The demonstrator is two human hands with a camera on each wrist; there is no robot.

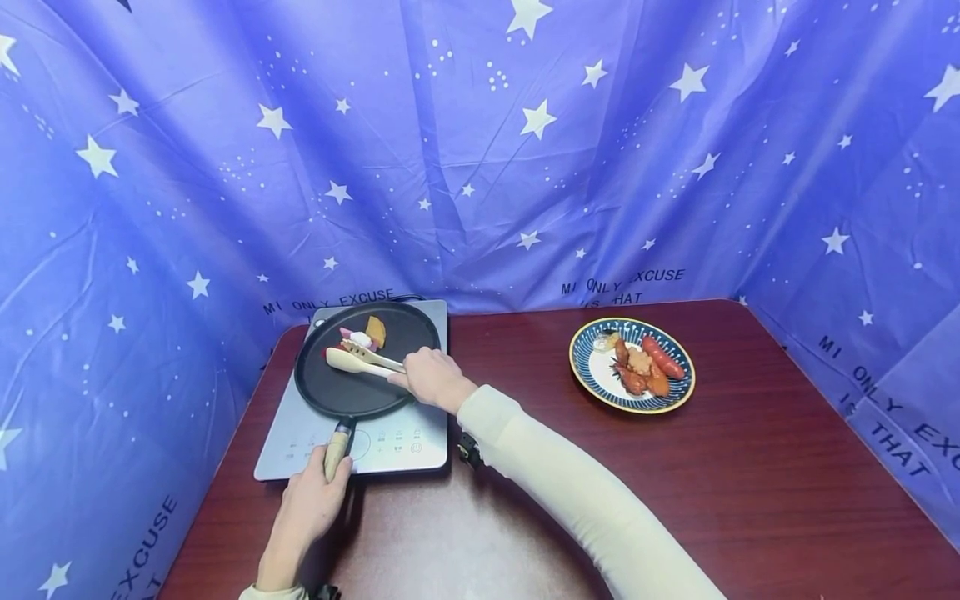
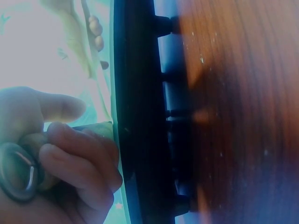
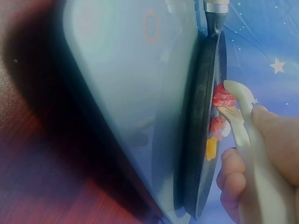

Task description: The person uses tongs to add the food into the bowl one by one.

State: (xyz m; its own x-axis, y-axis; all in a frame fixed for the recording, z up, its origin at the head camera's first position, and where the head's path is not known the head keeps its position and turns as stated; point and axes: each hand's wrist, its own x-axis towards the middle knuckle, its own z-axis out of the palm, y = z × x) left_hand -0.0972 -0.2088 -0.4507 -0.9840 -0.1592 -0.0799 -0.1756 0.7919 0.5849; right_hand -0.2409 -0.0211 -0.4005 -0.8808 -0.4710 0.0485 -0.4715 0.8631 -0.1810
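Observation:
My left hand grips the light handle of a flat black frying pan; the left wrist view shows the fingers curled round it. Cream tongs are held in my right hand, reaching over the pan. Seen from the right wrist, a red food piece lies between the tong tips. Whether they pinch it firmly, I cannot tell. Beside it in the pan lie a golden wedge and a pink-and-white piece.
Under the pan sits a silver induction cooktop on the dark red wooden table. To the right stands a blue-rimmed plate bearing sausage and other foods. A blue star-patterned curtain hangs behind and at both sides.

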